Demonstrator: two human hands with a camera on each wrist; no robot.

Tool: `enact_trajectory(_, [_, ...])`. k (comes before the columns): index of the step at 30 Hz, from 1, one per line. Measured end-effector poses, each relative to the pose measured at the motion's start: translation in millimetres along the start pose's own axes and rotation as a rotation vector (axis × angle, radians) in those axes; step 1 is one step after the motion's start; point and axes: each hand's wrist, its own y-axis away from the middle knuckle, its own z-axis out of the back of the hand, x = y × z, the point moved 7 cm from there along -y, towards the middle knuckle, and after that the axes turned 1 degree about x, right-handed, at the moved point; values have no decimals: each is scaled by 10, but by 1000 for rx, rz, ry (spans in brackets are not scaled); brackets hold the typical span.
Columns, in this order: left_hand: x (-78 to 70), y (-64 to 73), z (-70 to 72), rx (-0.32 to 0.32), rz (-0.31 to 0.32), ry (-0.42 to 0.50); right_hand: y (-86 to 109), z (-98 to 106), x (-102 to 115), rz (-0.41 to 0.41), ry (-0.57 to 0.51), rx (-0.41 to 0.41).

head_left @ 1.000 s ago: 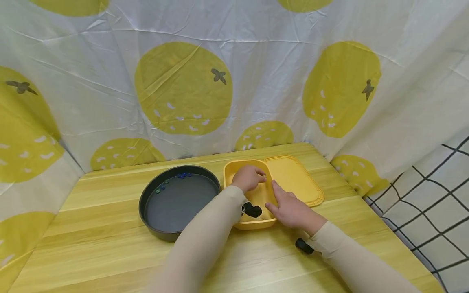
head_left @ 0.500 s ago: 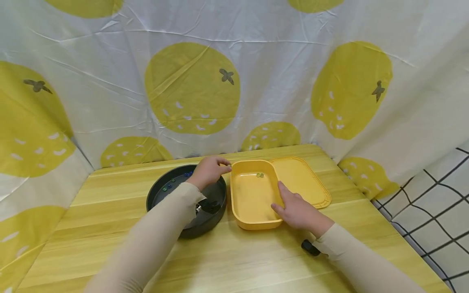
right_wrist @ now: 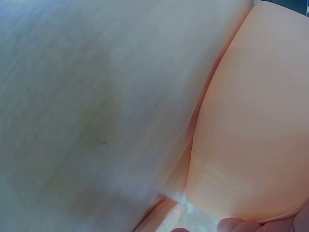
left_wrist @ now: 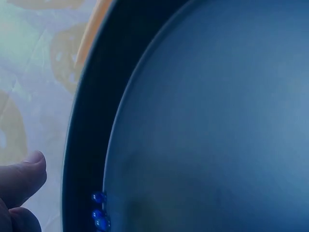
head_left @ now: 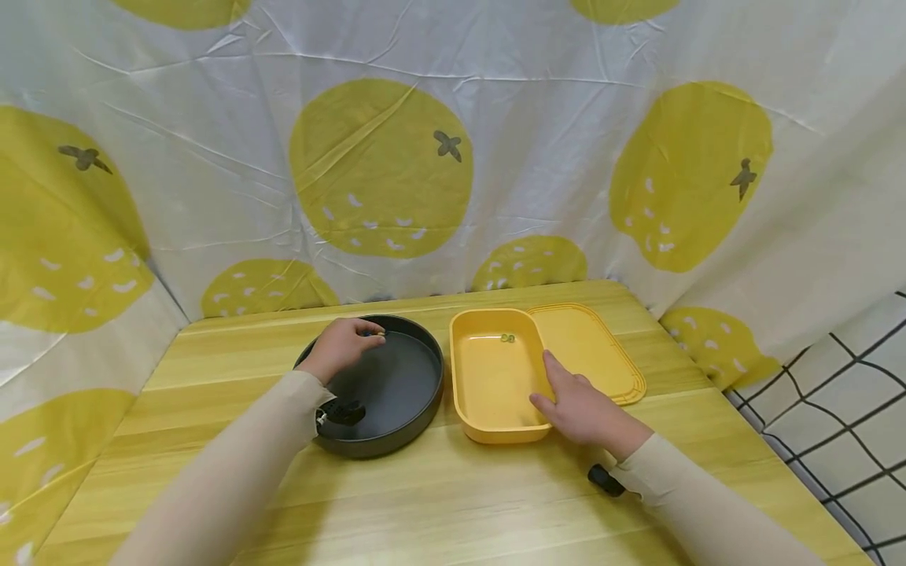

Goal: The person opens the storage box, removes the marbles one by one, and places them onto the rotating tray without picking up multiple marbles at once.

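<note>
My left hand (head_left: 343, 346) hangs over the far left part of a dark round pan (head_left: 396, 385), thumb and index finger close together near the back rim. Several small blue glass beads (left_wrist: 100, 212) lie along the pan's inner edge in the left wrist view, with that hand's fingertips (left_wrist: 34, 166) beside the rim. In the head view the hand mostly hides them. My right hand (head_left: 583, 405) rests against the right side of a yellow rectangular box (head_left: 495, 432), fingers fairly straight. Two greenish beads (head_left: 507, 338) sit near the box's back wall.
A yellow lid (head_left: 583, 350) lies flat on the wooden table (head_left: 425, 503), right behind the box. A fruit-print curtain (head_left: 524, 157) hangs along the table's back edge. A black grid-patterned cloth (head_left: 842, 409) is at the right.
My left hand has left the yellow box and moved left over the dark pan, uncovering two greenish beads in the box. My right hand stays at the box's side. The head view has shifted slightly.
</note>
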Motion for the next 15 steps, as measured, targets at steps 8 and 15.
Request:
enact_trajectory(8, [53,20,-9,0,6,16,4,7,15,0,-4,-2])
enact_trajectory(15, [82,28,-13,6,33,34,3,8,19,2,-5,-2])
